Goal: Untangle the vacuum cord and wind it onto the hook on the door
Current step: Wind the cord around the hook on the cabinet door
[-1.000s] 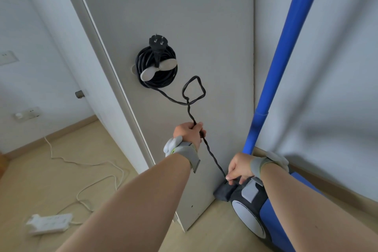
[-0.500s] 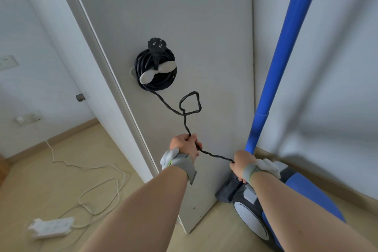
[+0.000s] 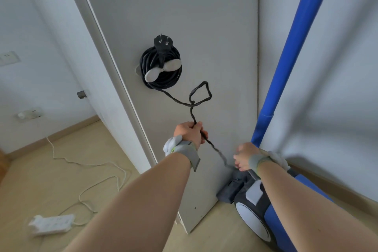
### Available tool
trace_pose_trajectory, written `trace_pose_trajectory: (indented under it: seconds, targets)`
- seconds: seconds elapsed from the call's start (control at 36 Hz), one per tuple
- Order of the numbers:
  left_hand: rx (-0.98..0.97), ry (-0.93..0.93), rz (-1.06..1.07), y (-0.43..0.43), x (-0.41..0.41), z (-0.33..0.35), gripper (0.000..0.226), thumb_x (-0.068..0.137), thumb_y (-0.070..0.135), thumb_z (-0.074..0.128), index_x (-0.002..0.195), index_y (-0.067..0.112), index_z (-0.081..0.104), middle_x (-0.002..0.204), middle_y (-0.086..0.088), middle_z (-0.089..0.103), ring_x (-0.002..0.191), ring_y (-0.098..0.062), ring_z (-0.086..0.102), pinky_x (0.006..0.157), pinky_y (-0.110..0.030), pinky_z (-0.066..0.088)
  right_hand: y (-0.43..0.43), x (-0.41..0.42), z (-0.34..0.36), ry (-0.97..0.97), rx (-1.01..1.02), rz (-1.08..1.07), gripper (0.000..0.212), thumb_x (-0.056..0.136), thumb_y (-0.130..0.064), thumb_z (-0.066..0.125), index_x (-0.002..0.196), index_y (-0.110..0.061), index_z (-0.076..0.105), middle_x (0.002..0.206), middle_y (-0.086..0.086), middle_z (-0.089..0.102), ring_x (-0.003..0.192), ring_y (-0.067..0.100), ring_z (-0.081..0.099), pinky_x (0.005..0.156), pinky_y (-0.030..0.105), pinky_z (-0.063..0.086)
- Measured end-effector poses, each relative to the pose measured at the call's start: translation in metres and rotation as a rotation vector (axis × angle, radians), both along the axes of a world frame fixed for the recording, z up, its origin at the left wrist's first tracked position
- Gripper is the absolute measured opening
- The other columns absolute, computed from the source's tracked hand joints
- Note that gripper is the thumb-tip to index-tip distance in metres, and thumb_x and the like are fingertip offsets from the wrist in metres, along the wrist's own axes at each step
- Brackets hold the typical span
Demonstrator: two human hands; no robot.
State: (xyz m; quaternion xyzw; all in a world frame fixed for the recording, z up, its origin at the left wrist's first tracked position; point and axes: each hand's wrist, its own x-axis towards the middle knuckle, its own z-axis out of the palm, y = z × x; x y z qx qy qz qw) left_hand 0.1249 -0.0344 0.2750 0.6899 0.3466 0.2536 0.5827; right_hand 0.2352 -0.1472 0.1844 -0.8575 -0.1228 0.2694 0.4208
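Observation:
Most of the black vacuum cord is coiled on a white two-pronged hook on the grey door, with its plug sticking up above the coil. A loose stretch leaves the coil's bottom, makes a small twisted loop and drops into my left hand, which is closed on it. From there the cord slants down to my right hand, blurred, which grips it just above the blue and grey vacuum body on the floor.
The blue vacuum tube rises steeply beside the door's right edge against a white wall. On the wood floor at left lie a white power strip and its white cable. Wall sockets sit on the left wall.
My right hand rose from the vacuum with the cord, then dropped slightly. The cord between the hands went slack, then slanted again. The twisted loop sank, then lifted.

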Motion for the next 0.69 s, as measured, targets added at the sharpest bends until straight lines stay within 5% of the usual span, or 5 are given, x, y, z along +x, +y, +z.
trace_pose_trajectory:
  seconds: [0.14, 0.31, 0.39, 0.5, 0.69]
  targets:
    - [0.054, 0.042, -0.007, 0.018, -0.011, 0.005, 0.031, 0.095, 0.013, 0.053, 0.064, 0.009, 0.053, 0.058, -0.006, 0.060, 0.044, -0.014, 0.054, 0.042, -0.017, 0.046, -0.001, 0.008, 0.035, -0.180, 0.103, -0.108, 0.035, 0.088, -0.002, 0.048, 0.120, -0.002, 0.060, 0.105, 0.014, 0.065, 0.100, 0.030, 0.061, 0.088, 0.036, 0.049]
    - [0.034, 0.060, -0.017, 0.023, -0.021, -0.001, 0.030, 0.095, 0.014, 0.053, 0.065, 0.010, 0.053, 0.060, -0.007, 0.060, 0.045, -0.014, 0.054, 0.042, -0.018, 0.045, 0.015, -0.025, 0.112, 0.113, 0.771, -0.135, 0.043, 0.100, -0.037, 0.031, 0.098, -0.007, 0.060, 0.079, 0.007, 0.061, 0.069, 0.018, 0.058, 0.058, 0.029, 0.044]
    - [0.028, 0.081, -0.038, 0.023, -0.023, 0.002, 0.030, 0.094, 0.014, 0.054, 0.065, 0.009, 0.055, 0.061, -0.007, 0.060, 0.049, -0.016, 0.054, 0.047, -0.022, 0.046, 0.020, -0.049, 0.146, 0.078, 0.835, 0.003, 0.041, 0.095, -0.048, 0.039, 0.098, -0.012, 0.059, 0.085, 0.005, 0.062, 0.066, 0.019, 0.057, 0.052, 0.028, 0.044]
    - [0.027, 0.109, -0.067, 0.020, -0.025, 0.011, 0.029, 0.094, 0.014, 0.054, 0.065, 0.009, 0.056, 0.061, -0.006, 0.060, 0.049, -0.014, 0.055, 0.048, -0.021, 0.045, 0.029, -0.066, 0.171, -0.034, 0.892, 0.068, 0.014, 0.090, -0.022, 0.060, 0.081, -0.010, 0.058, 0.075, 0.008, 0.059, 0.055, 0.019, 0.055, 0.049, 0.026, 0.047]
    - [-0.100, 0.214, -0.233, 0.014, -0.026, 0.039, 0.022, 0.091, 0.008, 0.055, 0.070, 0.013, 0.056, 0.088, -0.005, 0.067, 0.084, -0.016, 0.061, 0.064, -0.024, 0.042, 0.032, -0.064, 0.199, -0.158, 0.782, -0.001, 0.032, 0.091, -0.021, 0.059, 0.063, -0.007, 0.050, 0.055, 0.013, 0.055, 0.037, 0.016, 0.053, 0.039, 0.022, 0.045]
